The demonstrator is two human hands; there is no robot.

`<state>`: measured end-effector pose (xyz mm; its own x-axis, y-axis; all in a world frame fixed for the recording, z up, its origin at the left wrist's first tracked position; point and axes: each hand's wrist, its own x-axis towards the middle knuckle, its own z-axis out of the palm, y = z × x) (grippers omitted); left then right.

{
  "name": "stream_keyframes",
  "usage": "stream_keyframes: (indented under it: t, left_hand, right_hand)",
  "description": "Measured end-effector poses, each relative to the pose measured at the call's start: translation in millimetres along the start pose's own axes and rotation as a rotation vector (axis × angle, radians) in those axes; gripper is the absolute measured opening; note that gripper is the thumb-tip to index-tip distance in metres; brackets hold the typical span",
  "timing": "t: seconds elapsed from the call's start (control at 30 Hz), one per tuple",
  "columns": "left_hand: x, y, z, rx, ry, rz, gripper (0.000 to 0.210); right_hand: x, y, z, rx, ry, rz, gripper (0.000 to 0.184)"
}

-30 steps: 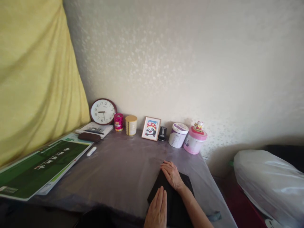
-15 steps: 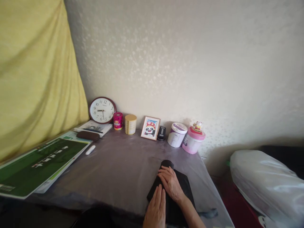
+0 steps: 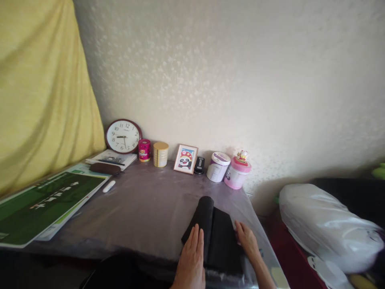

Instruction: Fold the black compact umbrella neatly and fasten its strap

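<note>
A black folded piece of cloth-like material lies near the right front of the table, its left part standing up in a rounded, rolled fold. My left hand rests flat along that fold, fingers stretched out and held side by side. At the cloth's right edge is my right hand, fingers curled and closed at the border. The fingertips are partly hidden, and the edge seems to be pinched between them.
Along the wall stand a clock, a pink can, a yellow-lidded tin, a panda picture frame and two tubs. Green boards lie at left, near a white marker-like object. A white plastic bag sits beyond the right edge.
My right hand has left the top of the black cloth's fold and moved right to its edge. My left hand stays flat on the fold. The view has shifted slightly right.
</note>
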<state>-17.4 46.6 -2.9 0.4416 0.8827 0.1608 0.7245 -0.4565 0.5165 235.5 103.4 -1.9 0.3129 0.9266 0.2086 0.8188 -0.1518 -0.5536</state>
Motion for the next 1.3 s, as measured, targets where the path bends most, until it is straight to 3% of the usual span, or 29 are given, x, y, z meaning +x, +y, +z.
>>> stream_keyframes:
  t: [0.13,0.33,0.53,0.7,0.93,1.17,1.3]
  left_hand:
    - [0,-1,0.7,0.015,0.01,-0.016,0.091]
    - [-1,-1,0.0,0.031,0.003,-0.049,0.095]
    - [1,6,-8.2,0.045,-0.045,-0.096,0.095]
    - [0,8,-11.7,0.019,-0.058,-0.093,0.095]
    - [3,6,-4.2,0.009,-0.037,-0.099,0.097]
    - [2,-3,2.5,-0.087,0.056,-0.049,0.074]
    - [1,-3,-0.8,-0.064,0.042,-0.086,0.065]
  right_hand:
    - [-10,-16,-1,0.118,-0.025,0.158,0.041]
    - [-7,-37,-3,0.142,-0.001,0.147,0.042]
    - [-9,-59,-12,0.443,-0.136,0.111,0.046]
    - [-1,-92,-13,0.569,-0.146,0.039,0.045]
    - [14,-127,18,0.529,-0.151,-0.043,0.038]
    - [23,-127,51,0.406,-0.161,-0.059,0.035]
    - [29,-127,62,0.38,-0.176,-0.027,0.034]
